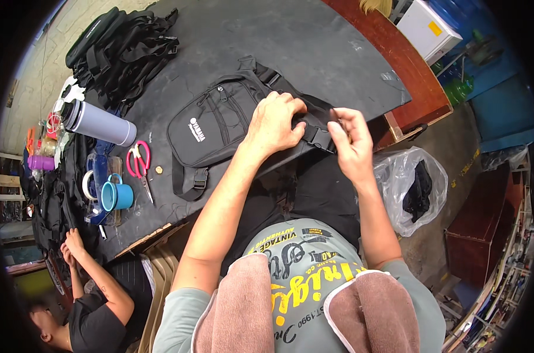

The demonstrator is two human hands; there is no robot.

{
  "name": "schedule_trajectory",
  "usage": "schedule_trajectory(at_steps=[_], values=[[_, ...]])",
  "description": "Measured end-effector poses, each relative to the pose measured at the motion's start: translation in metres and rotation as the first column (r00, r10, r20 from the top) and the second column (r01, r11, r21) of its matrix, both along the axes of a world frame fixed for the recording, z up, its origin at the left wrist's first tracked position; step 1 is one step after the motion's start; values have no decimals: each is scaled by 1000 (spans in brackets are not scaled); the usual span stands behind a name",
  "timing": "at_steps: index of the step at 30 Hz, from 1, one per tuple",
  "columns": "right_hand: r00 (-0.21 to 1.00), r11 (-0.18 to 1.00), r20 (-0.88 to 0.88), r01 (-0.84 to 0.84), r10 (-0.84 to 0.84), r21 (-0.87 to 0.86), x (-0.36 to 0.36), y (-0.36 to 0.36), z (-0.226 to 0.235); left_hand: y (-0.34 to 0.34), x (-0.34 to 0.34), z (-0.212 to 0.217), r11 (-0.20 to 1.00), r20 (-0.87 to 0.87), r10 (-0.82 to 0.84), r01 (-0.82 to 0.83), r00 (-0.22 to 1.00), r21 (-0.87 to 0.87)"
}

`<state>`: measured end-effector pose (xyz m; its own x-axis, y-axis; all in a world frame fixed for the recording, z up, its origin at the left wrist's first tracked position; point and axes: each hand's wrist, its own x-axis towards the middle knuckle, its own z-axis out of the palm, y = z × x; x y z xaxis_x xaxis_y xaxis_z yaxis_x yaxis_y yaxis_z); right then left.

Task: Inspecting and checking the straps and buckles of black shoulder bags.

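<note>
the small black fabric sling bag with zipped front pockets (pixel 220 126) is lying flat near the front edge of the dark matte worktable (pixel 314 41), zip side up, so its strap end is reaching toward the person. the left hand (pixel 274 125) is pressing down on the bag's right end, fingers curled together over the fabric, likely pinning it so it is not sliding. the right hand (pixel 350 141) is working just beside it, thumb and fingers pinched on the black plastic strap buckle (pixel 315 136); how tightly, i cannot tell.

a white printed logo is sitting on the bag's left panel, small and slanted. a loose webbing strap with a second clip (pixel 197 179) is hanging off the bag's lower edge.

left of the bag: pink-handled scissors (pixel 140 162), a teal enamel mug (pixel 115 195), and a grey cylindrical flask lying on its side (pixel 99 122), all within reach but apart from the bag. a heap of black bags and straps (pixel 125 47) is sitting at the far left corner. a clear plastic sack holding something black (pixel 413 188) is resting on the floor at the person's right. another person's hands (pixel 71 246) are busy at the lower left.
</note>
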<state>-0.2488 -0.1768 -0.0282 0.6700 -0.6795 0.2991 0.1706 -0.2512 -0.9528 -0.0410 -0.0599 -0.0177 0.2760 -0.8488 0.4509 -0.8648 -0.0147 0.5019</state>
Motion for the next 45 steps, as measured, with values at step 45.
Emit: schedule_trajectory(at_steps=[45], values=[[960, 862, -276, -102, -45, -496, -3, -18, 16, 48, -36, -23, 983, 7, 107, -105, 994, -151]])
